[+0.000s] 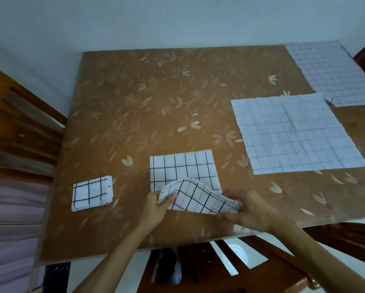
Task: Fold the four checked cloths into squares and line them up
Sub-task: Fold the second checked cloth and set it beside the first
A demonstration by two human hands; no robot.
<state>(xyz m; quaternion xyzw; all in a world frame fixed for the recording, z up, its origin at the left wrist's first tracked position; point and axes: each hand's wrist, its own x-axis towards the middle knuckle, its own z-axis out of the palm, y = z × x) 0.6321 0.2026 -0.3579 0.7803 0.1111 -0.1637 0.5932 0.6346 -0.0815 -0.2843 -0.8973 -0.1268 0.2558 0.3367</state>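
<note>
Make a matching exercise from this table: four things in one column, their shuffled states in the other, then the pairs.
Things:
1. left cloth
2. middle cloth
3. near right cloth
4. table

States:
a. spread flat, unfolded
b. brown, leaf pattern
c. folded small
d. near edge lifted by left hand and right hand

Pairs: 1-c, 2-d, 3-a, 4-b

Your brown leaf-patterned table [135, 92] is carrying a folded checked square [92, 193] lying near-left, a half-folded cloth [182, 168] just beside it, a spread cloth [293, 134] right, and a second spread cloth [334, 75] far-right.
</note>
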